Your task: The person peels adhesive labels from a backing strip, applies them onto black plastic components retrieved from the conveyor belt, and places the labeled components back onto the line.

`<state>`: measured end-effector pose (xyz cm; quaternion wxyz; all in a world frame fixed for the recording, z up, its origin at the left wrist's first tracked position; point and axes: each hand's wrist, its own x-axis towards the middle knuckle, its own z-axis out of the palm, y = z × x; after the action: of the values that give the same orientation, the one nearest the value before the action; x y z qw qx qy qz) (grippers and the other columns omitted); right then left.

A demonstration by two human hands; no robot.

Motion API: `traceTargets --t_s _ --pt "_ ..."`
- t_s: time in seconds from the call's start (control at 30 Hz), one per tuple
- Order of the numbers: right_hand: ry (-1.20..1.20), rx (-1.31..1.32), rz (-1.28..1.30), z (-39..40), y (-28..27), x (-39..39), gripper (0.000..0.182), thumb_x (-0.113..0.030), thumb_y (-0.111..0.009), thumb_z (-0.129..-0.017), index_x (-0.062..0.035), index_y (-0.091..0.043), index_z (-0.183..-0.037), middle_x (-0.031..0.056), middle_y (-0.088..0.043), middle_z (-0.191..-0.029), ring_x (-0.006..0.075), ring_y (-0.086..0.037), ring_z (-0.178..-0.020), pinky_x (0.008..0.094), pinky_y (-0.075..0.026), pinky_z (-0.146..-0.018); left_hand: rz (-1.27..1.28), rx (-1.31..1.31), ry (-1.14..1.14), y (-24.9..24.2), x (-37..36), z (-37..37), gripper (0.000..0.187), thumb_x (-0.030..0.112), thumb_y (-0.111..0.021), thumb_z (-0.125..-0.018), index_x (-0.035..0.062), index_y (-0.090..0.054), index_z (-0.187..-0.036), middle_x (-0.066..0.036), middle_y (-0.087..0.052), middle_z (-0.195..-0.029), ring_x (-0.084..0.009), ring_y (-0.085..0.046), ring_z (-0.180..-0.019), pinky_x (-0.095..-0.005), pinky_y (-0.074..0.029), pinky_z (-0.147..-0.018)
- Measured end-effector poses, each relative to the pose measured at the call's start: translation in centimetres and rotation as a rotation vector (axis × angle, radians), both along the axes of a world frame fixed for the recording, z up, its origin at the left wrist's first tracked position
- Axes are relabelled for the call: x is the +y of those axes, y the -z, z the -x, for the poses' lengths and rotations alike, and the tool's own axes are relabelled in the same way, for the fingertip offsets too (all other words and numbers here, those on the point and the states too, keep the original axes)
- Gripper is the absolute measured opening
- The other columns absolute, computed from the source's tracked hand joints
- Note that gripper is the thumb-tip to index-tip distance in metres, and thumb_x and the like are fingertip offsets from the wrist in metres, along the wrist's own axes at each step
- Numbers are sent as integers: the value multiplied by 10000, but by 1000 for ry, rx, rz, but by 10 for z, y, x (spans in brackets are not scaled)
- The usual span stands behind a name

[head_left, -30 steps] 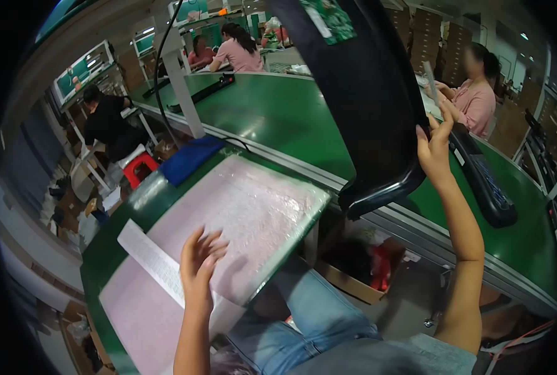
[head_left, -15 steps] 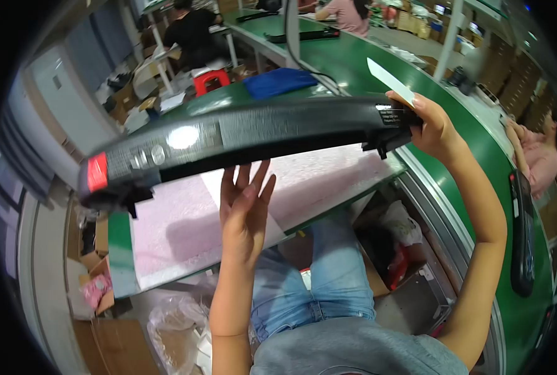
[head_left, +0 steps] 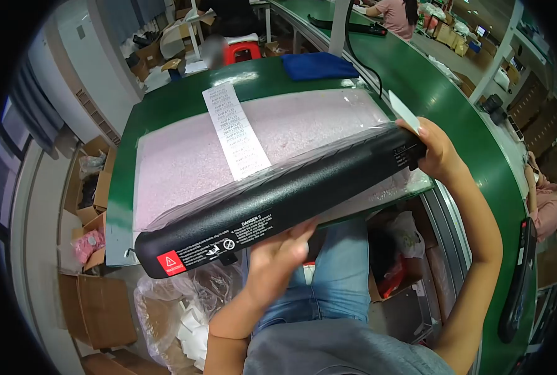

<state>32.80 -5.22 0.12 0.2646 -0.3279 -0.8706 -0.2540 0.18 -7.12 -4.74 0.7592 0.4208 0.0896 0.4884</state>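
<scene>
A long black plastic appliance [head_left: 303,181] lies slanted across the view, held above a padded work surface. A red warning label [head_left: 170,263] and white "DANGER" print mark its left part, and clear film seems to cover its far edge. My right hand [head_left: 440,150] is closed around its right end, with a white paper strip [head_left: 405,113] sticking up by the thumb. My left hand [head_left: 278,259] supports the lower edge near the middle; some of its fingers are hidden beneath the appliance. A printed label strip [head_left: 231,125] lies on the pink foam-covered pad [head_left: 172,156] behind.
A blue cloth [head_left: 321,66] lies on the green bench [head_left: 416,75]. Another black appliance [head_left: 517,281] rests at the right edge. Cardboard boxes [head_left: 100,309] and a plastic-lined bin [head_left: 159,306] stand on the floor. Other people sit nearby, one in pink [head_left: 550,200] at the right.
The appliance has come lower and turned, its left end tipping toward me so the printed face shows. My left hand has moved right and down, from spread fingers to supporting the edge.
</scene>
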Motion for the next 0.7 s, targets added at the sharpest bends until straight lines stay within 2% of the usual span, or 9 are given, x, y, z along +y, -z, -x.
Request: traceTargets --t_s 0.13,0.27,0.3,0.37,0.47,0.5,0.6,0.63,0.7 --pt "68 -21 101 5 -6 -11 906 119 -585 -549 -177 -183 -1306 230 -501 -1098 384 -544 -911 417 -456 -764 1 -72 -295 -7 -10 -14 277 66 -437 -871 -34 -425 -1129 -156 -469 -1144 -249 -479 -1056 -421 -404 -908" --pt "-29 90 240 26 -28 -30 735 43 -565 -643 -155 -277 -1289 224 -417 -1210 356 -485 -1044 423 -401 -864 162 -13 -391 -23 -12 -23 279 66 -407 -879 -56 -418 -1129 -160 -485 -1121 -243 -512 -1014 -432 -418 -893" --pt "9 204 260 29 -33 -37 608 18 -529 -696 -114 -334 -1256 217 -373 -1245 335 -447 -1094 425 -375 -893 162 -13 -400 -25 -11 -21 279 66 -407 -879 -56 -418 -1129 -160 -485 -1121 -243 -512 -1014 -432 -418 -893" --pt "38 320 285 36 -35 -41 490 -8 -492 -749 -74 -391 -1223 210 -330 -1281 314 -410 -1144 427 -349 -922 145 33 -316 -28 -10 -15 268 70 -414 -854 -77 -453 -1074 -172 -522 -1084 -277 -528 -1010 -464 -395 -914" --pt "-115 902 281 48 -32 -41 307 -48 -481 -810 9 -481 -1112 174 -475 -1132 236 -504 -1018 318 -398 -858 94 -23 -219 -21 -4 -7 249 40 -418 -828 -107 -478 -1020 -180 -540 -1052 -282 -521 -1021 -482 -370 -935" --pt "-114 906 285 53 -32 -42 307 -48 -481 -810 9 -481 -1112 174 -475 -1132 236 -504 -1018 318 -398 -858 50 -107 -158 -16 -1 -5 233 7 -417 -815 -127 -486 -993 -181 -539 -1039 -271 -507 -1033 -484 -357 -946" --pt "-259 1364 642 75 -38 -41 203 -96 -516 -833 29 -538 -992 128 -576 -905 160 -575 -805 266 -459 -706 10 -205 -90 -16 2 -5 216 -32 -416 -787 -157 -497 -943 -191 -540 -1018 -264 -487 -1053 -493 -328 -966" --pt "-257 1365 643 87 -41 -42 203 -96 -516 -833 29 -538 -992 128 -576 -905 160 -575 -805 266 -459 -706 11 -214 -84 -18 2 -5 215 -38 -416 -773 -168 -502 -920 -201 -543 -1010 -270 -482 -1061 -500 -312 -975" --pt "-160 1455 896 117 -48 -43 141 -114 -557 -823 20 -571 -864 63 -575 -676 108 -557 -580 207 -442 -510 13 -221 -76 -21 1 -6 214 -44 -415 -758 -179 -506 -897 -210 -546 -1002 -275 -477 -1069 -507 -295 -984"
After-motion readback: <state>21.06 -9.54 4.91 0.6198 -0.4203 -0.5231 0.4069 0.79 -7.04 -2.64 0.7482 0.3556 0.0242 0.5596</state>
